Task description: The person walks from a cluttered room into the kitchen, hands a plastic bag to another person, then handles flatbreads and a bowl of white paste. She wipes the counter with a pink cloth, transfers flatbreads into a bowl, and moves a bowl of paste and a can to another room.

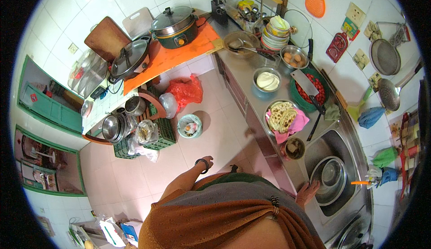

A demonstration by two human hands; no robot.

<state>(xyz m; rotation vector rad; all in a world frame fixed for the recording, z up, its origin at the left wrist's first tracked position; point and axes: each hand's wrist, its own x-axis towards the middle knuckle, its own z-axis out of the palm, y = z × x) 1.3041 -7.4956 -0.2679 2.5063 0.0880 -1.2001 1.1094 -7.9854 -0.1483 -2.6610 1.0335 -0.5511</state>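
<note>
My left hand (208,162) hangs beside my body over the tiled floor, a dark bangle on its wrist. Its fingers look loosely curled, and nothing shows in it. On the near rim of the steel sink (304,168), my right hand (308,193) rests with fingers apart, holding nothing. Metal basins (316,195) sit nested in the sink next to that hand. Beyond it stand a pot with murky contents (295,148) and a bowl of browned flatbreads (282,116) with a pink cloth (299,121).
A cleaver (304,82) lies across a green basin of red fruit (321,95). Nearby are a bowl of dough (268,81) and a bowl of eggs (293,59). A small waste bin (189,126), green crates (165,134) and a red plastic bag (185,92) occupy the floor.
</note>
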